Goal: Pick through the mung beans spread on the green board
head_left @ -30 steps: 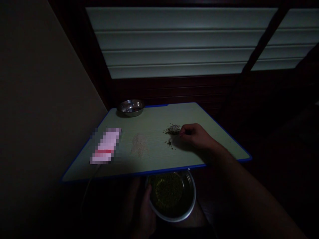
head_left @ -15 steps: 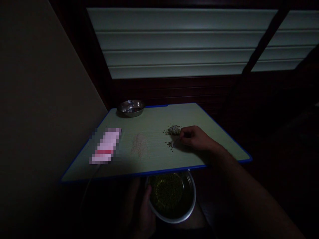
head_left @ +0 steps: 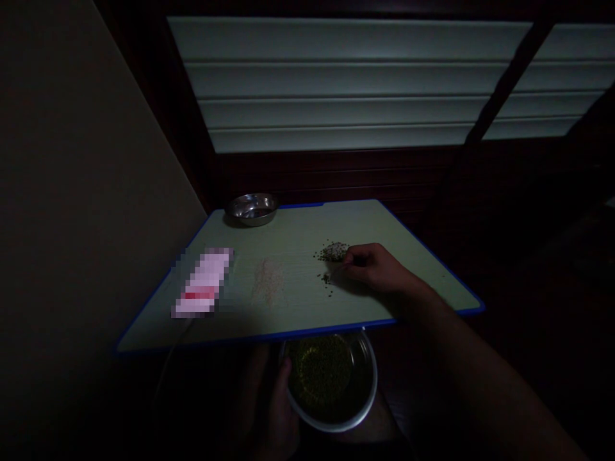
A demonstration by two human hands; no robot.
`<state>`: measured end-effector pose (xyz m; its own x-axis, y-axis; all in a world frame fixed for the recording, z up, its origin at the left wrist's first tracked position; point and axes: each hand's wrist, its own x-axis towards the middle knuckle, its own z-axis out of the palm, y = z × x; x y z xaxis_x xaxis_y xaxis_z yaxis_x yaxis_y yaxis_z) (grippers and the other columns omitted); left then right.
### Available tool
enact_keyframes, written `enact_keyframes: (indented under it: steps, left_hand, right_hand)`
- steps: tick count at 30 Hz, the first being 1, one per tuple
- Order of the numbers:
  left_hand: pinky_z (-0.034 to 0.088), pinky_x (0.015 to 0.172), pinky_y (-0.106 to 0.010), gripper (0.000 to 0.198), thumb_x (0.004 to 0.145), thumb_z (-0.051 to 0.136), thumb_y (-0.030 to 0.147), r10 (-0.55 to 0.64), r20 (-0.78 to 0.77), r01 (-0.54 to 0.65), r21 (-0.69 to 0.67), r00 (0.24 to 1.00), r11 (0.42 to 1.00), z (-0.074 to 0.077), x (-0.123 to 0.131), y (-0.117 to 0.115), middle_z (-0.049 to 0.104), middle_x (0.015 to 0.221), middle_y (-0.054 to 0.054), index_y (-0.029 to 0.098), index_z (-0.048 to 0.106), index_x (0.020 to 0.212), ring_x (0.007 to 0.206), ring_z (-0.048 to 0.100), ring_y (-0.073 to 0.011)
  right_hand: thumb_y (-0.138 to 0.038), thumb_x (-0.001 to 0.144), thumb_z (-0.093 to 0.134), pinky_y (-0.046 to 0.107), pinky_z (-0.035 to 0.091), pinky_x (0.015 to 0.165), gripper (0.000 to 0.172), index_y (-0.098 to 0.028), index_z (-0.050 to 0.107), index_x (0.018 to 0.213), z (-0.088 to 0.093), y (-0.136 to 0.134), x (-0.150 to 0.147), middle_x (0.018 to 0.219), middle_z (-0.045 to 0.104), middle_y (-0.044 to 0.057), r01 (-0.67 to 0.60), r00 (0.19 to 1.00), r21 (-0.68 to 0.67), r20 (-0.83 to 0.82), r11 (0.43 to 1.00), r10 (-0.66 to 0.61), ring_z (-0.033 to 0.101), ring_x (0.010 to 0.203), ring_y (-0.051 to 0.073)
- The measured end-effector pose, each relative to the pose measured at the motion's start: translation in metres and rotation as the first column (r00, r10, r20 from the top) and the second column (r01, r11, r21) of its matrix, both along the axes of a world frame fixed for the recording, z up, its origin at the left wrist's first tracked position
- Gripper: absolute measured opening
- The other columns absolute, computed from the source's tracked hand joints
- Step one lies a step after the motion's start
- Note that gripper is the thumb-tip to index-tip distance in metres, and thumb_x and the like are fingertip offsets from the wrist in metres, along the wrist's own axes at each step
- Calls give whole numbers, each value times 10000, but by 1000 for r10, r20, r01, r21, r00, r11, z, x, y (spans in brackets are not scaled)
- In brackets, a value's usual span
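Note:
My right hand [head_left: 372, 266] is over the right half of the pale green board [head_left: 298, 230], its fingers pinched on something small and pale that I cannot make out. Just left of its fingertips lie a few dark grains [head_left: 327, 279]. Behind them is a pile of dark and whitish grains [head_left: 333, 250]. Below the board's front edge, my left hand [head_left: 283, 410] grips the left rim of a metal bowl [head_left: 353, 422], which holds many greenish grains.
A small metal bowl [head_left: 252, 210] stands at the board's back left corner. A blurred-out pink and white item [head_left: 204, 282] with a cable lies at the left. Pale reddish grains [head_left: 269, 280] are spread mid-board. Behind is a slatted panel [head_left: 346, 83].
My right hand's fingertips have shifted slightly left, and the few dark grains beside them lie a little differently. My left hand and the bowl are almost unmoved.

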<state>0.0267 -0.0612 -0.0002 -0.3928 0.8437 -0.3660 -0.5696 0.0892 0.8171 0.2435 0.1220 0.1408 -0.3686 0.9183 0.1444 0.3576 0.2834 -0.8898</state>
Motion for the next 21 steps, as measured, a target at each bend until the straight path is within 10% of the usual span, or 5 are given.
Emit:
enact_keyframes:
  steps: [21]
  left_hand:
    - [455, 1287, -494, 584, 850, 800, 395, -19, 102, 16, 22, 995, 1000, 6, 5, 3, 725, 1528, 0, 407, 704, 1427, 1561, 527, -343]
  right_hand:
    - [-294, 734, 783, 332, 458, 695, 145, -181, 693, 728, -2, -3, -3, 720, 670, 13, -106, 994, -41, 5, 994, 106, 561, 686, 152]
